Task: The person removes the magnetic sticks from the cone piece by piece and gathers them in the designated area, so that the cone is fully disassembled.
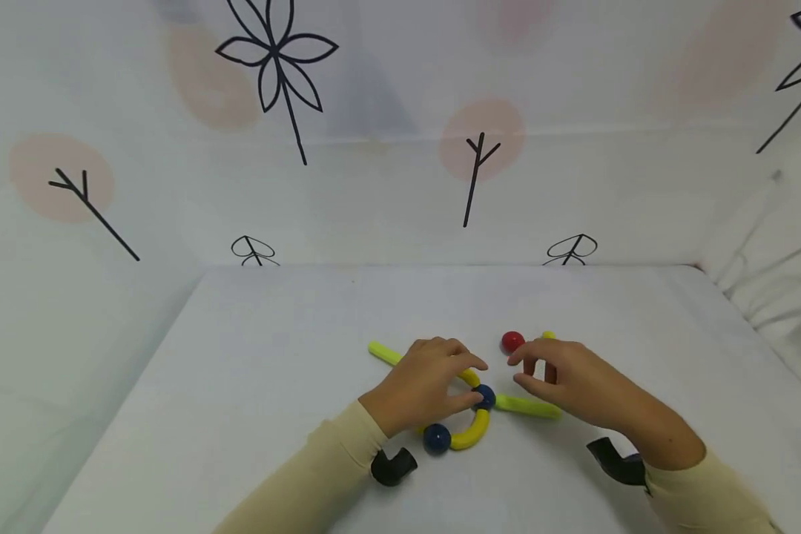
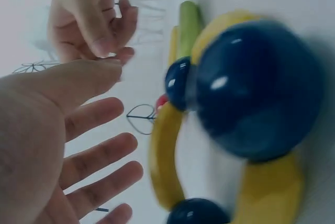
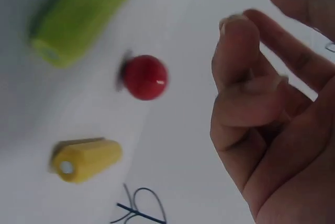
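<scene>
My left hand hovers over a ring of curved yellow rods joined by blue balls, hiding part of it. Its fingers are spread and nothing lies in the palm, as the left wrist view shows. A straight green rod runs right from one blue ball; another green rod sticks out at the upper left. Above the right end stays my right hand, fingers loosely bent and holding nothing. Just beyond its fingertips lies a red ball.
A short yellow rod lies beside the red ball, partly behind the right hand in the head view. Black curved pieces show by both wrists. The white table ends at a patterned cloth backdrop.
</scene>
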`<state>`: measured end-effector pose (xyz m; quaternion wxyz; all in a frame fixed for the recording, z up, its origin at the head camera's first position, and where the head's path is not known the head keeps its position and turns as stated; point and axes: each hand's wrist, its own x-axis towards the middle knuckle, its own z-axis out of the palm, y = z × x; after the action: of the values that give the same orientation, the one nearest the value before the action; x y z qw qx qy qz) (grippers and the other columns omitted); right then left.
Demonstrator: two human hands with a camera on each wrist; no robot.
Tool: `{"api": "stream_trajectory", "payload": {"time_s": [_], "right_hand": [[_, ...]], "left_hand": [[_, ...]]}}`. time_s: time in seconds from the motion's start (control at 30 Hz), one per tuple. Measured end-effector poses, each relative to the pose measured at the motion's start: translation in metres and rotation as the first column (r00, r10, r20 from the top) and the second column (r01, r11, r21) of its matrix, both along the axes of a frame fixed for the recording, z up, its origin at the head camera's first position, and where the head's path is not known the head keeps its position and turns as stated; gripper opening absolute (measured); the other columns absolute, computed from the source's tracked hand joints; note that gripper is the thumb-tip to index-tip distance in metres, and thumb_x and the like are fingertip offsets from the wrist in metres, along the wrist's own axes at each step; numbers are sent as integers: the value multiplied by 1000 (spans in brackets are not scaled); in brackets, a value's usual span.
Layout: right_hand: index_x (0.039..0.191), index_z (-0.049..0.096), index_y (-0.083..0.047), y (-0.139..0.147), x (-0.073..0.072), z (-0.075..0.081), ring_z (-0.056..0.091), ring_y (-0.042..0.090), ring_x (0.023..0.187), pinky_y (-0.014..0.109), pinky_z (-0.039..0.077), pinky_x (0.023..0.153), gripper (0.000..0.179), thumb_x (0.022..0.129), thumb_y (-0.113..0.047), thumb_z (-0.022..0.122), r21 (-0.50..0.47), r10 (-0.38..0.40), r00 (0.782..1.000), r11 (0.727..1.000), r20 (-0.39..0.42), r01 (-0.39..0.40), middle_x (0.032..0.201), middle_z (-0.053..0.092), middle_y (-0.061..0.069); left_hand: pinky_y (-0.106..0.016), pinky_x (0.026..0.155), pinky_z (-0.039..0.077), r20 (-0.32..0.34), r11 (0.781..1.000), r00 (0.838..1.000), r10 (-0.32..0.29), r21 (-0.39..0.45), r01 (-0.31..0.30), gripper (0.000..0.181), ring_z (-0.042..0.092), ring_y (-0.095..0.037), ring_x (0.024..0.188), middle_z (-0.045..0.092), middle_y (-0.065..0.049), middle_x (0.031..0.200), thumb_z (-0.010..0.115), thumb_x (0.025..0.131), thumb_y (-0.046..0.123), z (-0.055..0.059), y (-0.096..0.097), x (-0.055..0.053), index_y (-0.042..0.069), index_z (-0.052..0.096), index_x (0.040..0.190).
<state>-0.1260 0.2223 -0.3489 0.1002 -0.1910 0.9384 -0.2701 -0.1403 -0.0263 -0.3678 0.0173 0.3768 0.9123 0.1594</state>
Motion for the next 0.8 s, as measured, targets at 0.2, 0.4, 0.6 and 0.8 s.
{"api": "stream_trajectory", "payload": {"time_s": [0.2,0.4,0.6,0.8], "right_hand": [[105,70,-18,-7,-5,-22,55,9,74,22,50,65,25,84,-27,81,42,58,990,997,132,-64,91,63,-8],[100,71,-21,-10,-6,-32,53,10,82,30,51,76,25,80,-21,85,161,37,993,985,113,-55,87,61,-10],[101,74,-22,-17,-3,-36,56,6,83,31,55,81,21,82,-21,83,187,59,996,980,68,-71,89,63,-13],[100,76,-24,-22,0,-38,57,3,82,30,57,81,23,79,-22,85,224,88,995,972,-50,-75,92,65,-13]], "left_hand": [[-39,106,43,21,1000,1000,-2,-22,2,35,57,-12,120,64,9,123,69,94,43,-8,-1,3,30,68,126],[-37,99,46,-11,999,1000,-10,-53,9,33,56,-14,121,62,7,128,68,94,43,-10,-1,4,31,69,125],[-37,94,48,-2,993,1000,16,-118,-16,34,57,-15,116,62,6,125,67,94,47,-15,-1,5,33,69,125],[-37,93,48,9,990,999,54,-129,-52,36,59,-14,110,65,6,120,65,95,49,-20,-3,5,33,68,126]]}}
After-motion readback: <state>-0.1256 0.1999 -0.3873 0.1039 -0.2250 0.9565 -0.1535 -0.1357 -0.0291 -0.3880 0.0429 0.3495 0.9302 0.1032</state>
